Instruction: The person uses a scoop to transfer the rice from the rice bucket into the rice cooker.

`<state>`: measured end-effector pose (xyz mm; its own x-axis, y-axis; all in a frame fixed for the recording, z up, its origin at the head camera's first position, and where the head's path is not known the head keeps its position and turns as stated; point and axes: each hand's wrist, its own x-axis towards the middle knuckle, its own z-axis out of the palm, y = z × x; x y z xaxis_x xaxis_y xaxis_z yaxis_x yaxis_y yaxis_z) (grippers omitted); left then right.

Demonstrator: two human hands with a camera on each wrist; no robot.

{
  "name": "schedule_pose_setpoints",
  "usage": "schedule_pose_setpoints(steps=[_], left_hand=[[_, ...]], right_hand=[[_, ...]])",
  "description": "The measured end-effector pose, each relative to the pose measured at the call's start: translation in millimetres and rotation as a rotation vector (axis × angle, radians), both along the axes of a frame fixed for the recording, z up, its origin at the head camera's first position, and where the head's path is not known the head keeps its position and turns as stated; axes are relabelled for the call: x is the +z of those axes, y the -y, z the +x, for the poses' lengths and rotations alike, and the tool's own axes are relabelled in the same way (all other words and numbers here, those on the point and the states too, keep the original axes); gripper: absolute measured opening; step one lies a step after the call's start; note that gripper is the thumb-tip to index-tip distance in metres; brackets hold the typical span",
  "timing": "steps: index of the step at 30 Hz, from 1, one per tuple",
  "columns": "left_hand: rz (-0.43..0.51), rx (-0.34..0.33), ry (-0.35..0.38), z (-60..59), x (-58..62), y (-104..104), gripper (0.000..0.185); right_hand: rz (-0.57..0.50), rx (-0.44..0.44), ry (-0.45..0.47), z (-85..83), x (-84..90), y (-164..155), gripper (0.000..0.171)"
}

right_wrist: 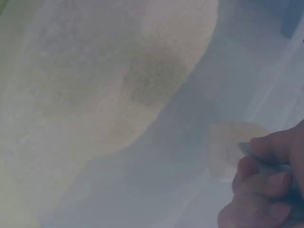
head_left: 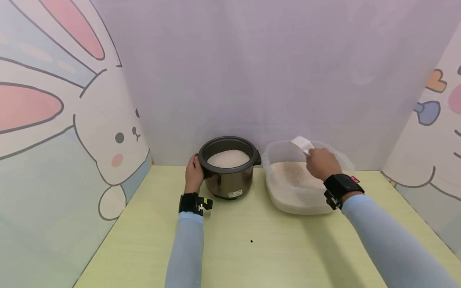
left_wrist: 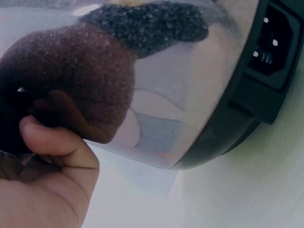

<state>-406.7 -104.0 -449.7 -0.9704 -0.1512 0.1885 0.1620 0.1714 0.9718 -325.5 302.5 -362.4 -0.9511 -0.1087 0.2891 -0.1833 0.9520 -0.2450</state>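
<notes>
A dark rice cooker (head_left: 230, 180) without a lid stands at the back middle, white rice (head_left: 228, 159) inside it. My left hand (head_left: 194, 175) grips the black handle on its left side; the left wrist view shows the thumb bent against that handle, the cooker's shiny wall (left_wrist: 161, 109) and a power socket (left_wrist: 273, 47). To the right is a clear plastic bin (head_left: 288, 200) holding more rice (head_left: 288, 172). Over this bin my right hand (head_left: 323, 163) holds a white scoop (head_left: 301, 143) by its handle, fingers curled round it. The scoop is raised near the bin's back rim.
Both things stand on a pale yellow-green table (head_left: 230, 248), close to a plain lilac backdrop (head_left: 230, 72). Side panels with cartoon rabbits (head_left: 104, 152) flank the table. A small dark speck (head_left: 251, 241) lies on the tabletop toward the front.
</notes>
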Motion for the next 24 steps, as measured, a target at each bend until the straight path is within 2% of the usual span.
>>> schedule_pose_setpoints(steps=[5, 8, 19, 24], left_hand=[[0.003, 0.005, -0.003, -1.1, -0.3, 0, 0.051], [0.006, 0.007, 0.001, -1.0, -0.7, 0, 0.051], [0.012, 0.006, 0.010, 1.0, -0.1, 0, 0.051], [0.016, 0.002, 0.007, -0.6, -1.4, 0, 0.052]], right_hand=[[0.030, -0.079, 0.174, 3.9, -1.9, -18, 0.018], [0.061, -0.078, 0.227, 6.6, -3.3, -25, 0.015], [0.114, -0.101, 0.283, 8.5, -15.9, -40, 0.020], [0.139, -0.102, 0.333, 13.3, -11.4, -33, 0.023]])
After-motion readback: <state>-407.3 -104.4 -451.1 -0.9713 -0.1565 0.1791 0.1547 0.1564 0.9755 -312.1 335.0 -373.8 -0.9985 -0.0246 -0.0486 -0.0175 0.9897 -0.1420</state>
